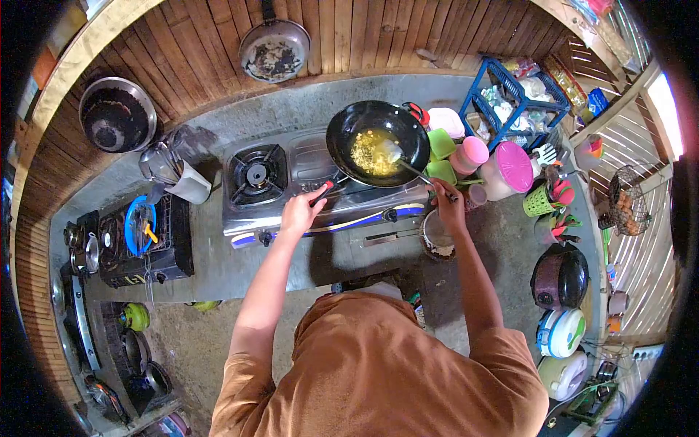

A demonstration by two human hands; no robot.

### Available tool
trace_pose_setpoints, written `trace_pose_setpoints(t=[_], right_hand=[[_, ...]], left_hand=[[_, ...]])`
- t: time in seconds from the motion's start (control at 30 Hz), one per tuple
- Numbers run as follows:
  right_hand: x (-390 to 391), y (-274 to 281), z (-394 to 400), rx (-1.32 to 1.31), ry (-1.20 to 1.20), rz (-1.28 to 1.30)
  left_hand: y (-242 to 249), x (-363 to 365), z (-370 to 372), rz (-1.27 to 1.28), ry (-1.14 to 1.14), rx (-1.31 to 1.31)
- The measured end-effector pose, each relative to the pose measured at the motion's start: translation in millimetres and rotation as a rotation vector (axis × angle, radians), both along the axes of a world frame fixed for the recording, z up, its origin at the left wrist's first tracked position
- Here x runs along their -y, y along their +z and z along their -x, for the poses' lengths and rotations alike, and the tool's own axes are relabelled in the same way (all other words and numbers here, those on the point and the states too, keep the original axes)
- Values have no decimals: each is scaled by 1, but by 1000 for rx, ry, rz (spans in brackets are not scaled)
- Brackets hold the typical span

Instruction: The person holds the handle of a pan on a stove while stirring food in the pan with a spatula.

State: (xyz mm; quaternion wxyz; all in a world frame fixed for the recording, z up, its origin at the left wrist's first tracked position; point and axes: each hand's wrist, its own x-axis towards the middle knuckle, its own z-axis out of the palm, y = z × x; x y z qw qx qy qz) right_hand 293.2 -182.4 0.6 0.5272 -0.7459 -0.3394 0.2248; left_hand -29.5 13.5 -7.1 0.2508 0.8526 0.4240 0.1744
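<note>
A black wok (pixel 346 149) sits on the right burner of the silver two-burner stove (pixel 240 211). Small yellowish pieces of food (pixel 373 153) lie in liquid at its bottom. My left hand (pixel 302 211) is closed on the wok's handle (pixel 328 186), which has a red part, at the wok's lower left. In my right hand (pixel 448 207), to the wok's lower right, is the handle of a metal spatula (pixel 411 170). Its head rests in the food. The left burner (pixel 256 174) of the stove holds no pan.
Green and pink containers (pixel 470 154) and a large pink-lidded tub (pixel 510 169) stand close at the wok's right. A lidded pot (pixel 437 231) is beside my right forearm. Further left are a utensil holder (pixel 191 183) and a blue basin (pixel 138 218). A blue rack (pixel 515 98) stands back right.
</note>
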Motion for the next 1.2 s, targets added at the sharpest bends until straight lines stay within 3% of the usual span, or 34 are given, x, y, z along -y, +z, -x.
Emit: trace_pose_setpoints(t=[0.07,0.17,0.3,0.37,0.47,0.6,0.67,0.77,1.03,1.2], right_hand=[[-5,6,11,-208,90,-158],[-15,13,15,-272,91,-169],[-34,11,6,-225,45,-233],[-41,-4,-7,-7,-18,-298],[-42,-10,-16,26,-41,-239],[-41,-23,-16,24,8,-334],[-38,-11,-1,-180,12,-235],[-34,-6,11,-263,59,-239],[-33,13,-1,-252,41,-286],[-49,-8,-35,-6,-17,-359]], left_hand=[[-1,0,0,-7,-2,5],[-2,-1,0,-6,2,2],[-3,-1,0,14,4,-4],[0,0,0,10,5,3],[10,4,-1,68,15,-5],[10,4,-1,73,17,-43],[9,4,-1,68,20,-27],[5,2,-1,67,20,-14],[-1,1,0,39,18,-11],[1,2,-1,37,15,-5]])
